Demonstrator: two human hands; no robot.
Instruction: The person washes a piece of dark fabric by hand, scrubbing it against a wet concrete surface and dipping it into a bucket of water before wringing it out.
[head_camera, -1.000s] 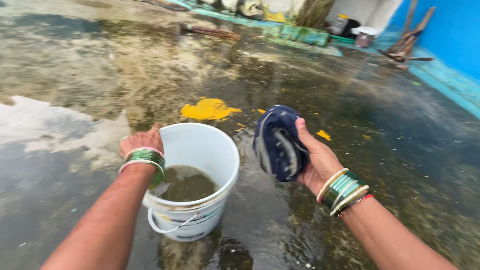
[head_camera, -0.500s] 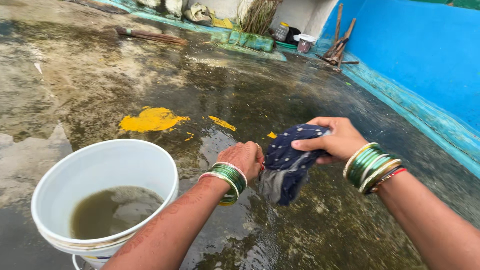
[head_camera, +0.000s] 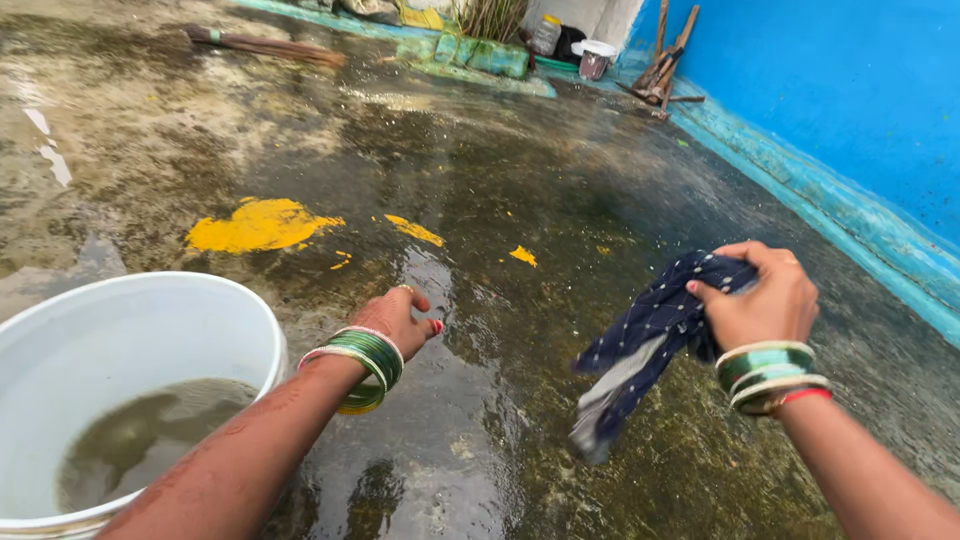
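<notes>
My right hand (head_camera: 768, 298) grips the top of a wet dark blue cloth (head_camera: 640, 345) with small white dots, which hangs down and left above the wet floor. My left hand (head_camera: 398, 318) is held out low over the floor, fingers loosely curled and holding nothing, a short way right of a white bucket (head_camera: 205, 300). The bucket stands at the lower left and holds murky greenish water (head_camera: 150, 435). Both wrists wear green and white bangles.
The concrete floor is wet and stained, with yellow patches (head_camera: 258, 225) ahead. A blue wall (head_camera: 850, 80) with a raised kerb runs along the right. At the far end lie a stick broom (head_camera: 262, 45), wooden pieces (head_camera: 660, 60), a small pot (head_camera: 597, 58) and plants.
My left hand has let go of the cloth and moved left, lower over the floor. My right hand moved right with the cloth, now unrolled and dangling. The view shifted right, pushing the bucket leftward.
</notes>
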